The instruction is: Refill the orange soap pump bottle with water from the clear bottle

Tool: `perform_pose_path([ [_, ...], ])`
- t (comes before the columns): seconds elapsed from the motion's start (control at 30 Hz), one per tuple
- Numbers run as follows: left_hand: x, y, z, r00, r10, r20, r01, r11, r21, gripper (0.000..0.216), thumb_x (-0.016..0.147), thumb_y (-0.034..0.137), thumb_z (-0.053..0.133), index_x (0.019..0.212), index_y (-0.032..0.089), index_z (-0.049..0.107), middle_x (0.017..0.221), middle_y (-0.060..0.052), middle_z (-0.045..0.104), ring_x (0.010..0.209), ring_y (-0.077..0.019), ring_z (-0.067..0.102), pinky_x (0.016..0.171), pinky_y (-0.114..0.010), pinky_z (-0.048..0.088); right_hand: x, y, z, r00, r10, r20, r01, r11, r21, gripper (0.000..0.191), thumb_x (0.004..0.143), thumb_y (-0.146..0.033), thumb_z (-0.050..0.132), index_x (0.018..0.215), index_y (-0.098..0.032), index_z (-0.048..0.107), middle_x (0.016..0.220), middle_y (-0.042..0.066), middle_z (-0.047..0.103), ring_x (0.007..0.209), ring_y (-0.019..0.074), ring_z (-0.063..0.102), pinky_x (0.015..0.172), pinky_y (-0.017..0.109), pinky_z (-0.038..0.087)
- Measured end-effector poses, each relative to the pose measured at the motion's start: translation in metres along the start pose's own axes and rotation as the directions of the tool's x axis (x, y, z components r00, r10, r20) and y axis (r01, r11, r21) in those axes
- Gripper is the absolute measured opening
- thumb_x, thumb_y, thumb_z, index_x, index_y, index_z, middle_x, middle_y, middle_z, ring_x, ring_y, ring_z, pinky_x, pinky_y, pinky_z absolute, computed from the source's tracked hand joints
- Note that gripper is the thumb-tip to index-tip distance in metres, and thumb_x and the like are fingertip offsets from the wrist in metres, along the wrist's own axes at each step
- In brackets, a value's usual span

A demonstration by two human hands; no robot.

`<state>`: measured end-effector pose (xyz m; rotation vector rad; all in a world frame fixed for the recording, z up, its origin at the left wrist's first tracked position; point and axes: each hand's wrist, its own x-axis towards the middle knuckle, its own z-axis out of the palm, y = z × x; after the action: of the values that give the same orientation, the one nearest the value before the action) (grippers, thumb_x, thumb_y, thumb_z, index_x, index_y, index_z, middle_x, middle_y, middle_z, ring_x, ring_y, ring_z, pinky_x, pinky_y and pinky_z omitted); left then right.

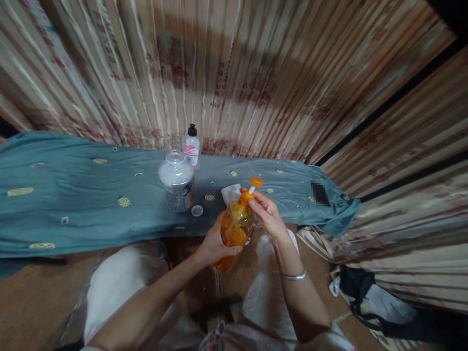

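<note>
Left hand [215, 243] gripping orange pump bottle [237, 226]; right hand [268, 214] pinching pump collar [245, 197]. Tilted bottle, loosened pump: likely spill onto lap.

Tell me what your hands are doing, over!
Left hand grips orange bottle. Right hand fingers on its pump. Clear jar, loose cap sit just behind.

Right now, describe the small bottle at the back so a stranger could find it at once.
Start at the blue-grey cloth spread below the striped curtain. Behind the clear jar, against the curtain, stands the small bottle. It alone has a black cap and a pink label.
</note>
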<state>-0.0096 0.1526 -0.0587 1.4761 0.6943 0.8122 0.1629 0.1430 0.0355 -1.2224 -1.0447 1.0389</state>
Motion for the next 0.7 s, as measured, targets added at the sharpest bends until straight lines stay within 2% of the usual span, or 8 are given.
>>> perform_pose_path([
  [0.1,0.0,0.0,0.0,1.0,-0.003,0.01,0.003,1.0,-0.005,0.11,0.06,0.043,0.088,0.151,0.017,0.031,0.142,-0.017,0.061,0.134,-0.0356,0.058,0.118,-0.054,0.041,0.001,0.001,0.0,0.999,-0.038,-0.026,0.037,0.999,-0.027,0.051,0.063,-0.061,0.086,0.1,-0.027,0.074,0.107,0.004,0.078,0.104,0.0255,0.07,0.1,0.04,0.051],
  [0.23,0.0,-0.001,0.001,1.0,-0.019,0.005,0.019,1.0,-0.008,0.111,0.059,0.042,0.088,0.151,0.019,0.031,0.142,-0.016,0.062,0.134,-0.036,0.058,0.118,-0.055,0.041,0.005,0.004,0.001,0.995,-0.058,-0.078,0.051,0.995,-0.088,0.047,0.06,-0.059,0.088,0.089,-0.026,0.073,0.092,0.004,0.078,0.09,0.0238,0.07,0.092,0.039,0.054],
  [0.37,0.002,0.002,0.001,1.0,-0.022,-0.01,0.021,1.0,-0.023,0.108,0.059,0.038,0.088,0.149,0.018,0.033,0.14,-0.017,0.062,0.132,-0.0366,0.06,0.116,-0.056,0.043,0.009,-0.003,0.0,0.992,-0.112,-0.052,0.105,0.987,-0.124,0.043,0.063,-0.058,0.087,0.089,-0.025,0.075,0.096,0.004,0.078,0.093,0.0232,0.07,0.093,0.038,0.053],
  [0.5,0.003,0.003,0.0,1.0,-0.007,-0.007,0.006,0.999,-0.033,0.108,0.059,0.04,0.088,0.148,0.015,0.033,0.141,-0.019,0.061,0.133,-0.0374,0.059,0.116,-0.056,0.042,0.014,-0.018,-0.002,0.991,-0.131,-0.006,0.129,0.983,-0.134,0.046,0.067,-0.061,0.084,0.095,-0.026,0.077,0.1,0.004,0.079,0.095,0.0242,0.069,0.095,0.039,0.053],
  [0.7,0.001,-0.005,-0.002,1.0,0.002,0.01,-0.002,1.0,-0.008,0.112,0.06,0.041,0.09,0.152,0.019,0.03,0.144,-0.017,0.06,0.137,-0.0361,0.057,0.119,-0.056,0.04,0.027,-0.049,-0.011,0.966,-0.254,-0.044,0.247,0.961,-0.127,0.045,0.067,-0.061,0.086,0.096,-0.027,0.077,0.105,0.005,0.079,0.104,0.0259,0.07,0.099,0.042,0.052],
])
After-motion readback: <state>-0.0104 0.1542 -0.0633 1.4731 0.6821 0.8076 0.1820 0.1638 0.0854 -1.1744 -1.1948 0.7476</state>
